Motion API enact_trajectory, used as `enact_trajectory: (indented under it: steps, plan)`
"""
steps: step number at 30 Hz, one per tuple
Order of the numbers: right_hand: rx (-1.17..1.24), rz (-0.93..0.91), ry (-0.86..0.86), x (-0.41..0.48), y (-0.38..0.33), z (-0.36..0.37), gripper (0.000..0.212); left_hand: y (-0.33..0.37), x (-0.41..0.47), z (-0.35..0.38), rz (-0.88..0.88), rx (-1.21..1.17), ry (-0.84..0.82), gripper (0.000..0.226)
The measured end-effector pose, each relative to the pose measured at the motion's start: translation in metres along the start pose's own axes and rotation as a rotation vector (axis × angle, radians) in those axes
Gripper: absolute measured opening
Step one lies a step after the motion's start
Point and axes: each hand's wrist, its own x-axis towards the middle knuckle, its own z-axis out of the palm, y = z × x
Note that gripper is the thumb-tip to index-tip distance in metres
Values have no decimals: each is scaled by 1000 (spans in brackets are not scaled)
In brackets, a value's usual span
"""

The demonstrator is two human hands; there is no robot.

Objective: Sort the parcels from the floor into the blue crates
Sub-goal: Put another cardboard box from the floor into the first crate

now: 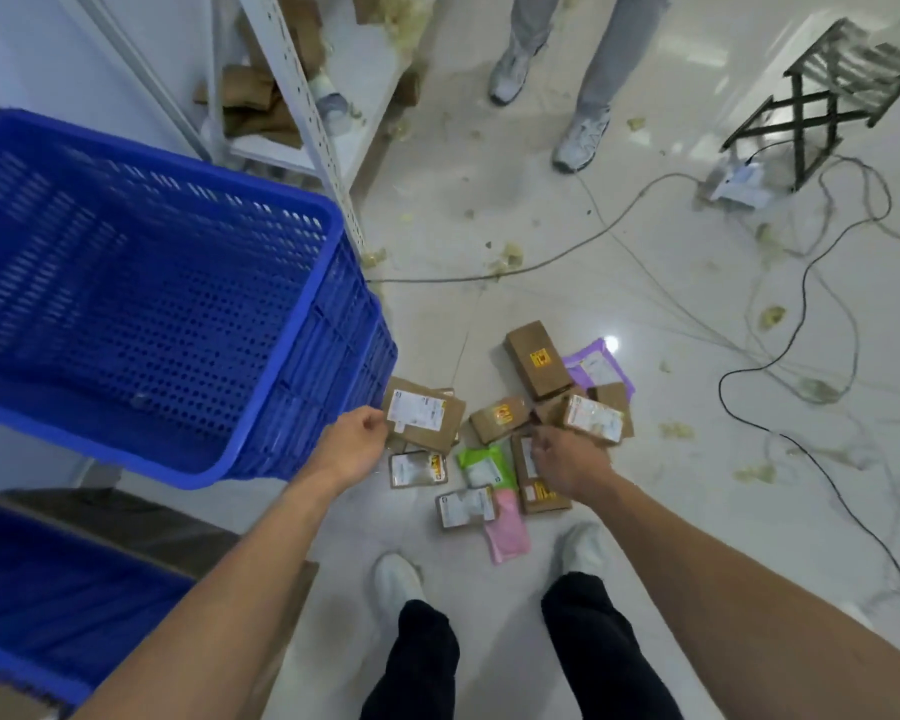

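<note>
Pale tiled floor (489,241), frame centre: we list one flat brown cardboard parcel (427,420), likely light and stiff, edge pinched by our left hand (357,440); right hand (567,462) curled, hold unclear.

a white metal shelf rack (302,96) stands upper left. another person's grey trouser legs (614,44) and pale sneakers (580,140) show at top. a black lattice stool (822,96) sits upper right; cables (721,389) and yellowish scraps (772,317) litter the glossy floor (645,304).
</note>
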Motion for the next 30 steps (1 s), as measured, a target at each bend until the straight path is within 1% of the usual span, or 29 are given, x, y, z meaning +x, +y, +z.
enact_trajectory:
  steps: [2,5,8,11,14,17,19,21,23,25,26,28,29,30]
  plan:
    - [-14,1,-22,38,0,23,33,-22,37,14,-8,39,-8,36]
    - [9,45,-104,97,5,65,35,-63,95,43,-25,36,-11,38]
    - [-12,17,-135,153,13,106,34,-98,148,75,-66,7,-14,38]
    - [20,-19,-153,201,17,141,38,-123,194,105,-81,13,-19,41]
    - [25,-10,-158,248,18,175,37,-140,238,127,-51,66,21,43]
    - [49,-14,-133,292,22,210,40,-157,282,144,-17,203,57,50]
    - [152,11,-144,318,23,234,41,-170,310,155,-41,228,67,61]
    - [344,48,-152,341,21,253,42,-180,331,165,-146,129,103,69]
    - [503,78,-161,354,18,266,48,-189,342,174,-202,50,98,65]
    - [643,112,-209,358,14,274,52,-197,346,181,-205,-4,68,58]
    - [690,121,-240,359,12,275,46,-200,346,182,-208,-41,67,56]
    - [748,109,-258,358,9,275,23,-204,347,183,-205,-93,74,54]
    - [767,103,-261,357,9,273,20,-203,346,182,-200,-106,73,53]
    - [774,101,-271,354,8,269,21,-203,343,180,-198,-116,71,51]
